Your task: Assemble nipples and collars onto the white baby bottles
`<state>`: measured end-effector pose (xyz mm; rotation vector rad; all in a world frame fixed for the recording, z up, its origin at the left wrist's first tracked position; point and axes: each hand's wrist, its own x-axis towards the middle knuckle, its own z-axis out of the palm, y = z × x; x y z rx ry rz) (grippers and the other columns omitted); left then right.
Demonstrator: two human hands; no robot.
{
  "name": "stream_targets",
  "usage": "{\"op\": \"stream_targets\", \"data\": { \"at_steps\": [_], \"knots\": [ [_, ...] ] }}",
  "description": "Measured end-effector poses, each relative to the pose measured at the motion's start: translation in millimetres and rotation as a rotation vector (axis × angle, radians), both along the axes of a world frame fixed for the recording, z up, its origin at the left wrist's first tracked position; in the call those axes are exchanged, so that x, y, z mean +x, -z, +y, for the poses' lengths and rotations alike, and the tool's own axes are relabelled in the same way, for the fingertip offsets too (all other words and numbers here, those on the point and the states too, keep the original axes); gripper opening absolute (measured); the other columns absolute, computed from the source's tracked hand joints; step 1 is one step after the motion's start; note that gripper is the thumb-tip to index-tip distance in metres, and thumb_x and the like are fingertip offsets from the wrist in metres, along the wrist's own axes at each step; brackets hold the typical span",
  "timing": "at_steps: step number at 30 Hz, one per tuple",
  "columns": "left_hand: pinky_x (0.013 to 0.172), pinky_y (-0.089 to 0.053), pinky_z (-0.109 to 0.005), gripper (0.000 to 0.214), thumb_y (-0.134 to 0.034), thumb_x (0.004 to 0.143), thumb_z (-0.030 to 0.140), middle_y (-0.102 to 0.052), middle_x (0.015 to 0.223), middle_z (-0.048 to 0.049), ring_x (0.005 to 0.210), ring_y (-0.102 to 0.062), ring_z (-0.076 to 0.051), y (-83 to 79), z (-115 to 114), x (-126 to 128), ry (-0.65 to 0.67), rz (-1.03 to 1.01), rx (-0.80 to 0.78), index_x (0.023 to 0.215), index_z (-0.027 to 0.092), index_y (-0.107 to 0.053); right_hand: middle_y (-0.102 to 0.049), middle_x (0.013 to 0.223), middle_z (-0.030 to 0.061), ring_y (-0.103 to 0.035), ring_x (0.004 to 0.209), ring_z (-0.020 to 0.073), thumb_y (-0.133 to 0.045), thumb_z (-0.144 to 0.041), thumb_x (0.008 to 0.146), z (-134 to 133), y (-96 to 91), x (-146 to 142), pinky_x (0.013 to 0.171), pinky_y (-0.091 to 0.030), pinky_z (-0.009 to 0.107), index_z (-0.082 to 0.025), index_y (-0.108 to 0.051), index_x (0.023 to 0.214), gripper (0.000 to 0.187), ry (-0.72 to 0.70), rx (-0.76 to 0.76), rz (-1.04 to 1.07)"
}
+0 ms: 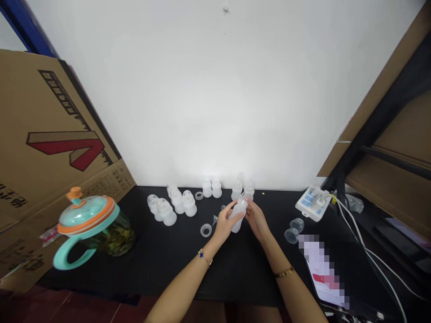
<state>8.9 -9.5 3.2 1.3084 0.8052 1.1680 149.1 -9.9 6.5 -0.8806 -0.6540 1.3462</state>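
Note:
Both my hands meet over the middle of the black table [235, 269]. My left hand [225, 223] is wrapped round the body of a small frosted white bottle [239, 211]. My right hand [256, 218] pinches the top end of the same bottle. A clear ring [206, 230] and a small funnel-like piece [214, 220] lie just left of my left hand. Several more white bottles [175, 204] lie in a group to the left, and others stand upright along the wall [212, 188] behind my hands.
A glass jug with a teal handle and orange-rimmed lid [89, 226] stands at the left by a big cardboard box [50, 148]. Two clear caps [294, 229] lie right of my hands. A white power strip [313, 202] with cables and a phone [325, 273] sit at the right.

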Motion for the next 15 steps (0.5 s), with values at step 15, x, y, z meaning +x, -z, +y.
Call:
{"op": "stream_targets", "data": {
  "at_steps": [15],
  "knots": [
    [0.073, -0.05, -0.031, 0.069, -0.077, 0.075, 0.047, -0.073, 0.086, -0.0062, 0.077, -0.066, -0.021, 1.5, -1.0, 1.5, 0.001, -0.012, -0.004, 0.133, 0.014, -0.057, -0.076, 0.104, 0.0058, -0.069, 0.099, 0.0264, -0.08, -0.056, 0.072, -1.0, 2.4, -4.7, 0.082, -0.054, 0.035, -0.023, -0.076, 0.101, 0.044, 0.061, 0.028, 0.001]
  ]
}}
